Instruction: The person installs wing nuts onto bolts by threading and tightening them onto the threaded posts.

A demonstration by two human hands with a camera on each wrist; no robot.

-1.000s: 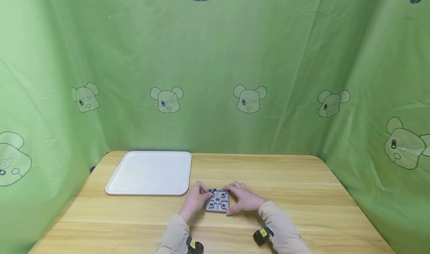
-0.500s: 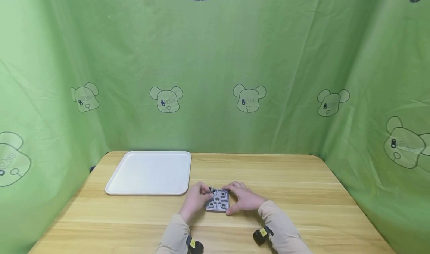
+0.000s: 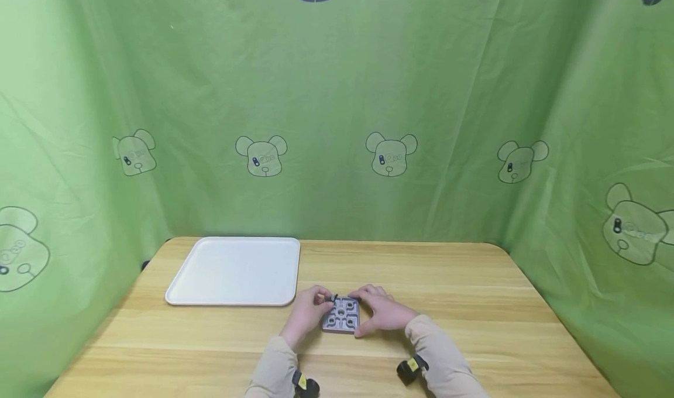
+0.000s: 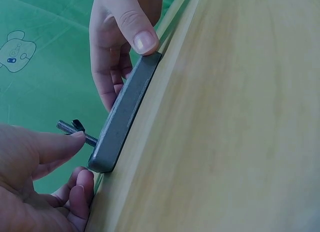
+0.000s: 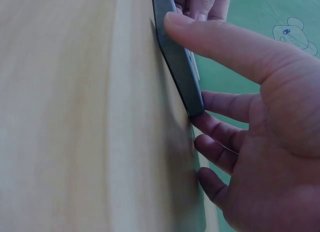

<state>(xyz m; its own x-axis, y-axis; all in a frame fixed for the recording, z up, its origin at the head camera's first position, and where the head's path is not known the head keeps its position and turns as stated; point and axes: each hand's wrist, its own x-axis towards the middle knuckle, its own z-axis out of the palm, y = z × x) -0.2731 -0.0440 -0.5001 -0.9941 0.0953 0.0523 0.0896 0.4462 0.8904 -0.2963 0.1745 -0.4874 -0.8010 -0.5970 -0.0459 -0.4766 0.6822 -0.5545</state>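
Note:
A square grey metal plate (image 3: 341,322) with recesses and several holes lies on the wooden table, between both hands. At its far left corner a threaded bolt (image 4: 64,126) sticks up, carrying a small black wing nut (image 4: 78,125). My left hand (image 3: 305,313) pinches at the wing nut, thumb against it; the index fingertip is hidden in the left wrist view. My right hand (image 3: 387,313) grips the plate's right side, thumb on the near corner and fingers at the far edge. The bolt's lower end is out of sight.
A white rectangular tray (image 3: 234,272) lies at the back left of the table (image 3: 447,281). Green curtains (image 3: 326,93) with bear prints hang behind and on both sides. A black wrist camera (image 3: 305,384) is strapped at the left sleeve, another camera (image 3: 408,371) at the right.
The wing nut's wings stand at a different angle around the bolt, and the left fingers have shifted slightly. The plate and the right hand have stayed in place.

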